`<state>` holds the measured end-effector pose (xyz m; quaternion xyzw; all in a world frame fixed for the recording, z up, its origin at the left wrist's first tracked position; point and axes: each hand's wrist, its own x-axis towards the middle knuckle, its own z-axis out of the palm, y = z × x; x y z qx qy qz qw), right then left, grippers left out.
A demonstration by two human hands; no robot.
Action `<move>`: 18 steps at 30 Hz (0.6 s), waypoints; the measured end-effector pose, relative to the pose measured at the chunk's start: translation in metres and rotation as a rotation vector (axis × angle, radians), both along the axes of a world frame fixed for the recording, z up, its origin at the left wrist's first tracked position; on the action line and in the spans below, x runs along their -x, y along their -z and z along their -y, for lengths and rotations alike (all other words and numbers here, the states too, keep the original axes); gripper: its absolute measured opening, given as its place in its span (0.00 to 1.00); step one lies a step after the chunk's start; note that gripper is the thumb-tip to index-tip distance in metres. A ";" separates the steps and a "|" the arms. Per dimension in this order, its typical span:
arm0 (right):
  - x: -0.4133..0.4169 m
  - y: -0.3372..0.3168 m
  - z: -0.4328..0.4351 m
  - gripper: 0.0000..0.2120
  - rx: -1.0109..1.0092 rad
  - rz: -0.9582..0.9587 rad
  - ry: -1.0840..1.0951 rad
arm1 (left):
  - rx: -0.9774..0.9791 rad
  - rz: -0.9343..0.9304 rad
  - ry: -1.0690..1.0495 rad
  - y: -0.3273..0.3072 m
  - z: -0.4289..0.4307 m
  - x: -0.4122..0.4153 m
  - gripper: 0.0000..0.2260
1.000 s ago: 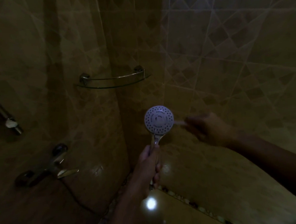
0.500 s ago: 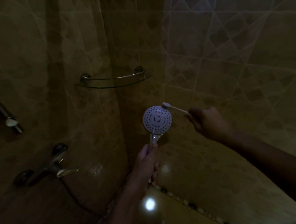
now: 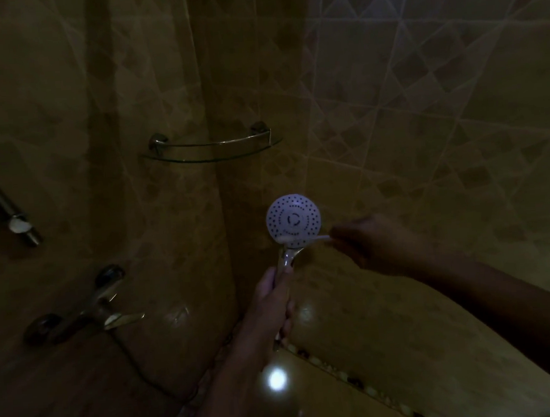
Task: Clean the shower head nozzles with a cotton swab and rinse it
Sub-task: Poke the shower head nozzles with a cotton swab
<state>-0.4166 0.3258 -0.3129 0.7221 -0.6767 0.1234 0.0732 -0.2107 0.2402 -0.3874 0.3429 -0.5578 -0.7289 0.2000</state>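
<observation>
2 hands engaged: left hand (image 3: 273,301) grips shower head (image 3: 293,220) handle; right hand (image 3: 372,244) pinches cotton swab (image 3: 303,238) against lower nozzles.

Glossy wall tiles (image 3: 425,139), chrome shower handle (image 3: 287,259).

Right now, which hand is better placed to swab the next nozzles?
Right. The right hand pinches the cotton swab, its tip at the lower edge of the shower head. The left hand grips the handle and is busy steadying it.
</observation>
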 end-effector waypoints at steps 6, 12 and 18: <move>0.008 -0.013 0.006 0.16 0.177 0.067 0.132 | 0.036 0.004 0.017 0.001 -0.002 -0.003 0.11; 0.009 -0.013 0.015 0.14 0.124 0.005 0.379 | 0.033 0.011 0.018 -0.002 0.001 -0.005 0.12; -0.004 -0.005 0.017 0.09 -0.050 -0.041 0.018 | 0.061 0.028 0.017 0.001 0.008 -0.012 0.10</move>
